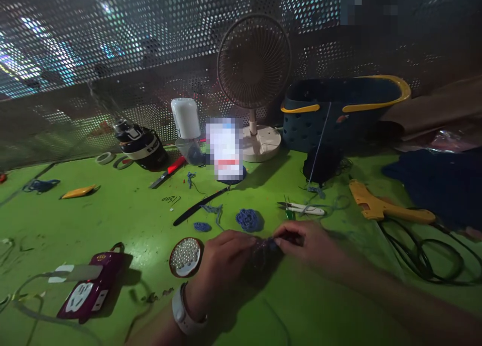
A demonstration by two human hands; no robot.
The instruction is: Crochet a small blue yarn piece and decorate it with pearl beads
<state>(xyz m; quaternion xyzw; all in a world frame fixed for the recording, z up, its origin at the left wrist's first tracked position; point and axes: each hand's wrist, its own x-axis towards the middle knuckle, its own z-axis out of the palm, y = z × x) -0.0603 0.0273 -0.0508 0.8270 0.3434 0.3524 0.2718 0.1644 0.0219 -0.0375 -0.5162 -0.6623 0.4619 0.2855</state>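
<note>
My left hand [228, 258], with a white watch band at the wrist, is closed with its fingertips pinched around a small dark bluish piece [270, 244] with a shiny, see-through part. From the other side my right hand [307, 240] pinches the same piece between thumb and finger. Blur and shadow hide what it is exactly. Just beyond it lies a blue crocheted flower [247, 219], and a small blue crocheted leaf shape [202, 227] is farther left. Beside my left hand sits a round dish of pearl beads [186, 256]. White-handled snips [303, 209] lie beyond my right hand.
On the green table [150, 245] stand a lit phone [226, 150], a fan [254, 65] and a dark blue basket [339, 115]. A yellow glue gun [387, 205] with a coiled cord lies right. A maroon power strip [94, 285] is left. Dark yarn [322, 165] sits before the basket.
</note>
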